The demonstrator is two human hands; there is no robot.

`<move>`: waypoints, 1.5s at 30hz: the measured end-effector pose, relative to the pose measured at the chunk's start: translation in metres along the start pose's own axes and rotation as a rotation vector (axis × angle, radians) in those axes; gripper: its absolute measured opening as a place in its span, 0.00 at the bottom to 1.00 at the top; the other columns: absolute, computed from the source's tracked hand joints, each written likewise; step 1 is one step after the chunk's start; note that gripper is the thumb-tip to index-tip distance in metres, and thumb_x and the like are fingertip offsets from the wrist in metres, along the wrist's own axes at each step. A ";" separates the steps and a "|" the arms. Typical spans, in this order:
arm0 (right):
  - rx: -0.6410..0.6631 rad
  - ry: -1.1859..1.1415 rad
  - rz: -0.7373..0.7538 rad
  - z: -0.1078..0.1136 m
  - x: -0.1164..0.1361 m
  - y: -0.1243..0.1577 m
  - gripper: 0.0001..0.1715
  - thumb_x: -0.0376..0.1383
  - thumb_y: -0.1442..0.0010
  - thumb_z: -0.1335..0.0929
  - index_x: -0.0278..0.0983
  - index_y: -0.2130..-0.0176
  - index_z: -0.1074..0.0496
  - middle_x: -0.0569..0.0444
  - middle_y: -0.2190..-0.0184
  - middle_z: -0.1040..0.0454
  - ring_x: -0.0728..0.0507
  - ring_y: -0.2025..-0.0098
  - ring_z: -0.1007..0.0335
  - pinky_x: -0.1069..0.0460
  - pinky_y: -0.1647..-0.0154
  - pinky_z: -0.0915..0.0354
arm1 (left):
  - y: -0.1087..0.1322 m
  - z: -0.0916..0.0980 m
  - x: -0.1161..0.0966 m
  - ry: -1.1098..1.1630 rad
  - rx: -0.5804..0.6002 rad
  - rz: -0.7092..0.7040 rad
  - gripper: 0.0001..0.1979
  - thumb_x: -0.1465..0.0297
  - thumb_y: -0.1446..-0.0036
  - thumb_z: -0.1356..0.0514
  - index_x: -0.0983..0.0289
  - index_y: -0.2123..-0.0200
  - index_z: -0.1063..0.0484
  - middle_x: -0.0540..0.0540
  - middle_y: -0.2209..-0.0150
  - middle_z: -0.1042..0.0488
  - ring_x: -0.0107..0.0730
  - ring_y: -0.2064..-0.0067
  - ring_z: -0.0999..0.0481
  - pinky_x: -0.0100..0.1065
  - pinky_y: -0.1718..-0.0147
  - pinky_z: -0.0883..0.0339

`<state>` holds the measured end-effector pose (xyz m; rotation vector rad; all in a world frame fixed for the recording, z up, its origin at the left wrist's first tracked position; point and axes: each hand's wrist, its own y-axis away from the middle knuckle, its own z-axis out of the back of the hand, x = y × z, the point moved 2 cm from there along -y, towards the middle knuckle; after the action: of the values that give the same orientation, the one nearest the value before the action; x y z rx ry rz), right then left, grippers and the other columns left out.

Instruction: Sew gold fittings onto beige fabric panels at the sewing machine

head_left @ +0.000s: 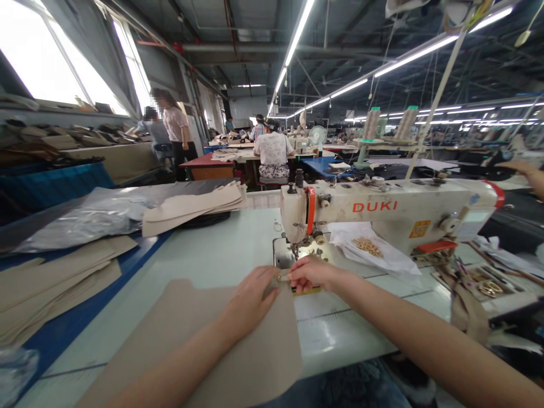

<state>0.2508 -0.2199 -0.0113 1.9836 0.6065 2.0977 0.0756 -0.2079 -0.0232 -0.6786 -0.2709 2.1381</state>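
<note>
The beige panel (187,334) lies beneath the left hand (250,297), whose fingers rest flat; the right hand (315,273) pinches a small tab (283,278) at the panel's far edge, near the sewing machine (340,208).

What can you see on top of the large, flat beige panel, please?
The left hand rests on the beige panel; its forearm crosses above. Whatever surface they cover cannot be seen.
</note>
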 end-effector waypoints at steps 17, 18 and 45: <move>0.136 0.000 -0.142 -0.008 0.004 -0.001 0.05 0.27 0.49 0.33 0.32 0.76 0.31 0.57 0.82 0.29 0.51 0.82 0.32 0.59 0.82 0.40 | 0.003 0.000 -0.004 -0.019 -0.120 -0.107 0.09 0.70 0.39 0.49 0.61 0.65 0.29 0.52 0.66 0.24 0.31 0.63 0.26 0.32 0.60 0.32; 0.113 0.010 -0.104 -0.010 0.003 0.001 0.06 0.28 0.49 0.33 0.33 0.76 0.32 0.57 0.82 0.29 0.51 0.82 0.32 0.58 0.81 0.40 | 0.003 0.000 -0.003 -0.011 -0.111 -0.083 0.09 0.71 0.40 0.49 0.61 0.65 0.29 0.51 0.67 0.24 0.31 0.64 0.25 0.31 0.61 0.32; -0.094 0.246 0.486 -0.015 -0.018 0.005 0.02 0.31 0.50 0.34 0.36 0.73 0.30 0.61 0.81 0.32 0.51 0.77 0.38 0.57 0.76 0.44 | -0.008 0.002 0.006 0.570 0.098 0.390 0.09 0.64 0.49 0.43 0.63 0.72 0.28 0.50 0.72 0.25 0.31 0.68 0.28 0.29 0.68 0.36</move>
<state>0.2379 -0.2341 -0.0255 1.9852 0.0496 2.6168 0.0768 -0.1978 -0.0203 -1.3248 0.2951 2.1849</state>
